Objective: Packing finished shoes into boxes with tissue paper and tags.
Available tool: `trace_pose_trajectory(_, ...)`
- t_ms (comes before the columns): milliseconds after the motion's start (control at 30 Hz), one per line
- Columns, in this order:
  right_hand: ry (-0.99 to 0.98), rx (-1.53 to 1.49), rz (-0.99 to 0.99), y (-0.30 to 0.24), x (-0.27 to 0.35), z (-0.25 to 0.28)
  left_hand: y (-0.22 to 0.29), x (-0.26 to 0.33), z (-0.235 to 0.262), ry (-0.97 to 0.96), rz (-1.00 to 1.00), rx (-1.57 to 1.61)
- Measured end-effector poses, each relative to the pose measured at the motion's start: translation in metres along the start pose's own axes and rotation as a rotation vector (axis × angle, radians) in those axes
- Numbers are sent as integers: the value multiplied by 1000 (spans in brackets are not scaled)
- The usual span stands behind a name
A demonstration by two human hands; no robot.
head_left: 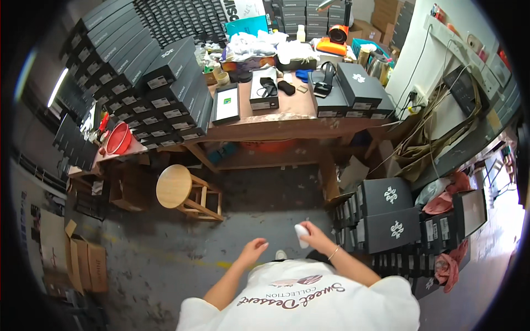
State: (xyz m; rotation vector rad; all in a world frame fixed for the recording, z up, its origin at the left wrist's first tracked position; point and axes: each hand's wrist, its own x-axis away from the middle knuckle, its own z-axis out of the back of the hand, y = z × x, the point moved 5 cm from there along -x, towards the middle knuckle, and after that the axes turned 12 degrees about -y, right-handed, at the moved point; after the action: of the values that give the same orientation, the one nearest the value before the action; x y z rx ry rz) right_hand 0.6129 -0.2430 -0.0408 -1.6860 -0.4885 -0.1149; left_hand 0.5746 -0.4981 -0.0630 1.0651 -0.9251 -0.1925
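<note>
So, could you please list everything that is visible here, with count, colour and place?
wooden workbench: one, brown, centre back
black shoe boxes: many, stacked on the bench's left and behind
black boxes with white emblem: several, floor at right
round wooden stool: one, pale, floor left of centre
red bowl: one, low shelf at left
cardboard box: one, brown, floor far left
small white object: one, in the right hand
left hand: empty, fingers loose
right hand: grips the small white object

Light: daylight is washing in from the right, overexposing the floor [499,243] | tube lamp [57,86] is glowing at left | Distortion: fisheye is bending edges, black rim vignetting | Focus: centre is staying sharp, rim softening
</note>
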Motion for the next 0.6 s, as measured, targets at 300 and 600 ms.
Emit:
trace_pose_trajectory(300, -66, -50, -132, -64, -144, 59, 90, -107, 50, -23, -208, 293)
trace_pose_trajectory(600, -123, -48, -232, -110, -275, 176, 282, -312, 224, 315, -486, 215)
